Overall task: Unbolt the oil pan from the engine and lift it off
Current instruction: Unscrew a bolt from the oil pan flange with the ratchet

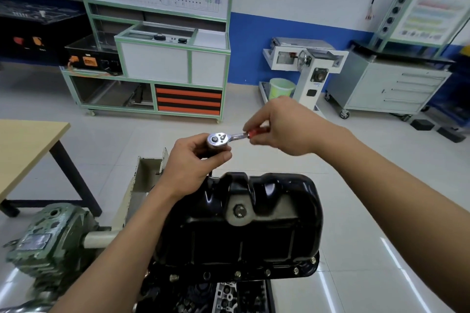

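Bolts (267, 272) line the near flange of the glossy black pressed-steel oil pan (241, 236), which sits seated on the upturned dark engine block (229, 295); I judge it not yet free. Above the pan's far edge I hold a chrome ratchet wrench with a red grip (218, 139). My left hand (190, 162) curls round its head, hiding any socket, and my right hand (282, 127) wraps the red handle. I'd set the ratchet to loosen, seat the socket square on each bolt, steady the head, and crack the bolts crisscross.
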A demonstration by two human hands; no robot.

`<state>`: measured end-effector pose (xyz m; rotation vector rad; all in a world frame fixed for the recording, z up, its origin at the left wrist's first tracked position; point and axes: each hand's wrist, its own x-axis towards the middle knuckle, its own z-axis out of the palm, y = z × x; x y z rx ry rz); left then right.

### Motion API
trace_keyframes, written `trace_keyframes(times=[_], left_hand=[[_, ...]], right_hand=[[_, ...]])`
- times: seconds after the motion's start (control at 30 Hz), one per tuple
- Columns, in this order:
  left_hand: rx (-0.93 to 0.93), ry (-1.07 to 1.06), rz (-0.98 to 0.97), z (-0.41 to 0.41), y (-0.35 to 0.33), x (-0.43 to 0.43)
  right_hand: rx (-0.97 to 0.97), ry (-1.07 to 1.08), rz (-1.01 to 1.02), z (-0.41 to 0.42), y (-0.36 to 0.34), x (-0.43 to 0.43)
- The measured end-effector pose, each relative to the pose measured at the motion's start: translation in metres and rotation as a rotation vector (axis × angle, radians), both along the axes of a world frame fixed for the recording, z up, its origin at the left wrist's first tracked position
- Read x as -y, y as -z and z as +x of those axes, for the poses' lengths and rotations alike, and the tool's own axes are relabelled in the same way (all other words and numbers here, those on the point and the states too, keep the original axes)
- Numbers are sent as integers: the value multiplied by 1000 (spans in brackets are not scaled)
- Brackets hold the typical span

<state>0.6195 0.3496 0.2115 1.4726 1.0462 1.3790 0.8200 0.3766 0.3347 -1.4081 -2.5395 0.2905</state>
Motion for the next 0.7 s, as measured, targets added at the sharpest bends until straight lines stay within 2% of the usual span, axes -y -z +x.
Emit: trace_keyframes(times=[0.2,0.37,0.43,0.57,0.7], left_hand=[[15,76,0,-3,-3,2],[80,23,-15,-3,0,0],[87,-5,-15,-2,2,-1],[58,-32,19,2,2,-2],[12,-37,54,4,1,0]], right_hand=[[-47,-15,147,-11,15,-16],[26,-8,213,-9,18,-9],[76,36,182,-5,12,-1],[196,-1,-38,-13,7,27],[75,-74,-115,-36,20,55]])
